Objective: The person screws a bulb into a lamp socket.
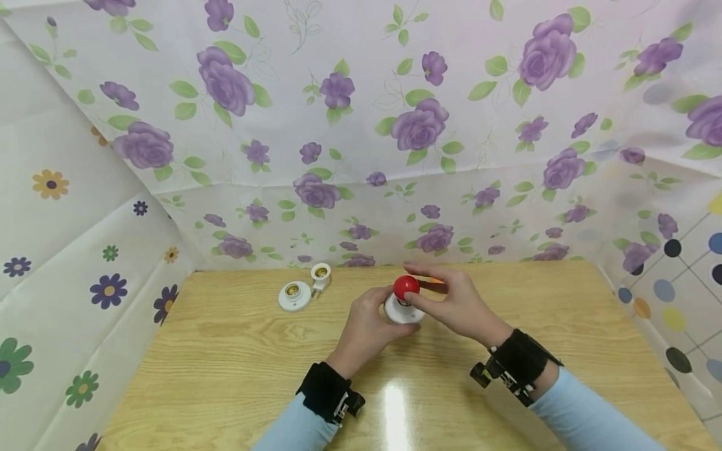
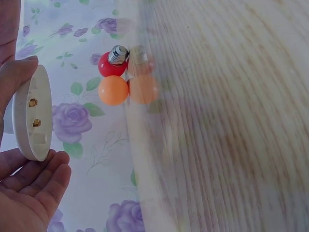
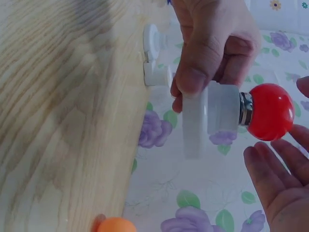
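A white round lamp holder [image 3: 194, 128] is gripped by my left hand [image 1: 369, 319], thumb on one side of its base and fingers on the other. Two brass screws [image 2: 35, 116] show on its underside in the left wrist view. A red round bulb [image 1: 406, 287] sits in its socket, part of the metal screw base [image 3: 245, 108] exposed. Around the bulb, my right hand [image 1: 459, 304] has its fingers spread and mostly straight. One fingertip lies right at the bulb's surface in the right wrist view, while the thumb [image 3: 303, 87] stands off it.
On the wooden table [image 1: 237, 376], at the back left, lie another white lamp holder [image 1: 294, 304] and a white plug-in socket [image 1: 321, 274]. Another red bulb [image 2: 107, 67] and an orange bulb [image 2: 113, 90] rest on the table. Flowered cloth [image 1: 361, 156] hangs behind.
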Tool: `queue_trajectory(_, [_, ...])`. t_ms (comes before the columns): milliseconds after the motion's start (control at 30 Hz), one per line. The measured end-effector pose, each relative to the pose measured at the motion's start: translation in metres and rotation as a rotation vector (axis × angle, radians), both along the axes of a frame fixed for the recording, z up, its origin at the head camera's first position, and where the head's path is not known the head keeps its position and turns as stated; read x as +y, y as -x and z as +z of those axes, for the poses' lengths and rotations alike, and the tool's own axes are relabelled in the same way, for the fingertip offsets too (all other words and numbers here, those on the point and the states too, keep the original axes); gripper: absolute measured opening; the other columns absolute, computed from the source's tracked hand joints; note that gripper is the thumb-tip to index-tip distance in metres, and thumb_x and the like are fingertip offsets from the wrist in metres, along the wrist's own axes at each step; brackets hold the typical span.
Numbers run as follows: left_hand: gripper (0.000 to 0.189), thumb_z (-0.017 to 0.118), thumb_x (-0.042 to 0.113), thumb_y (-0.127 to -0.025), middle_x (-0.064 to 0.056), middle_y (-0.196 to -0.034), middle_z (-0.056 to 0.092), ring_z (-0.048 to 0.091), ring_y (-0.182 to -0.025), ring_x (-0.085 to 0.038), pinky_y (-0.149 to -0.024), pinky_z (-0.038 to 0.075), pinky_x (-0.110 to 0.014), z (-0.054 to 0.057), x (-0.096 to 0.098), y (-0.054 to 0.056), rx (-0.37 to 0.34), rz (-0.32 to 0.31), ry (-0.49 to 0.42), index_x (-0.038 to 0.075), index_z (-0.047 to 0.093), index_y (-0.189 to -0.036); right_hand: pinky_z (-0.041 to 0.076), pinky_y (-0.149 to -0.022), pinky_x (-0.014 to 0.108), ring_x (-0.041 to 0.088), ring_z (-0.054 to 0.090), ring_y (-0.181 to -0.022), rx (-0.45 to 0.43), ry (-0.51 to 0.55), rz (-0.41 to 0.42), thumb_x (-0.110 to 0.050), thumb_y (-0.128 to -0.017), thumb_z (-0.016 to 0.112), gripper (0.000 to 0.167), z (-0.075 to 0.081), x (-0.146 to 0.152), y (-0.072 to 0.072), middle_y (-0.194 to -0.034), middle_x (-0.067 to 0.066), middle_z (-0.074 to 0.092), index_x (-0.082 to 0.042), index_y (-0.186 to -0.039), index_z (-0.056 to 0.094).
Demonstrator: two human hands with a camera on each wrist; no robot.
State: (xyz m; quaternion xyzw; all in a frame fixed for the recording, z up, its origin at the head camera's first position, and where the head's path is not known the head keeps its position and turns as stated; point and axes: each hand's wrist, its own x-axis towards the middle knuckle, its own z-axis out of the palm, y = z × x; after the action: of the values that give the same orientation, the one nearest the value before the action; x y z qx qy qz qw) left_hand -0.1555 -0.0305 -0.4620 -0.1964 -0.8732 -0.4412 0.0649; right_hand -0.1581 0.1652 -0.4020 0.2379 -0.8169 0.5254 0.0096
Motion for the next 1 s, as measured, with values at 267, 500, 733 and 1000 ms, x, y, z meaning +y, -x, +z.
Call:
queue_trajectory(267, [0.068, 0.075, 0.057, -0.067, 0.012, -0.12, 0.059, 0.055, -0.111, -0.006, -0.092, 0.049, -0.034, -0.0007, 0.0003, 0.0009, 0.022, -0.005, 0.023, 0.033, 0.054, -0.127, 0.049, -0.093, 0.045, 0.018, 0.052, -0.123, -0.026, -0.024, 0.076, -0.03, -0.085, 0.068, 0.045, -0.002, 0.0017, 0.0013, -0.133, -0.005, 0.055, -0.029, -0.128, 0.055])
queue_trajectory(500, [0.066, 0.076, 0.056, -0.067, 0.012, -0.12, 0.059, 0.055, -0.111, -0.007, -0.09, 0.051, -0.036, -0.0019, 0.0002, 0.0003, 0.017, -0.008, 0.009, 0.034, 0.055, -0.126, 0.051, -0.091, 0.035, 0.018, 0.053, -0.121, -0.04, -0.021, 0.072, -0.033, -0.085, 0.068, 0.044, -0.0037, 0.0025, 0.002, -0.133, -0.002, 0.055, -0.028, -0.127, 0.056])
queue_trajectory(733, [0.066, 0.076, 0.056, -0.067, 0.012, -0.12, 0.059, 0.055, -0.111, -0.008, -0.089, 0.051, -0.038, -0.0019, 0.0002, 0.0003, 0.018, -0.014, 0.004, 0.034, 0.054, -0.126, 0.052, -0.088, 0.029, 0.015, 0.055, -0.119, -0.04, -0.009, 0.058, -0.033, -0.083, 0.071, 0.044, -0.0058, 0.0028, 0.0028, -0.13, -0.004, 0.057, -0.028, -0.125, 0.058])
queue_trajectory(1000, [0.064, 0.076, 0.054, -0.068, 0.014, -0.12, 0.058, 0.055, -0.111, -0.006, -0.088, 0.052, -0.036, -0.0015, 0.0008, 0.0005, 0.014, -0.017, 0.0, 0.037, 0.054, -0.126, 0.054, -0.085, 0.031, 0.013, 0.061, -0.11, -0.05, 0.02, 0.006, -0.026, -0.079, 0.075, 0.042, -0.0031, 0.0003, 0.002, -0.125, -0.002, 0.06, -0.022, -0.119, 0.063])
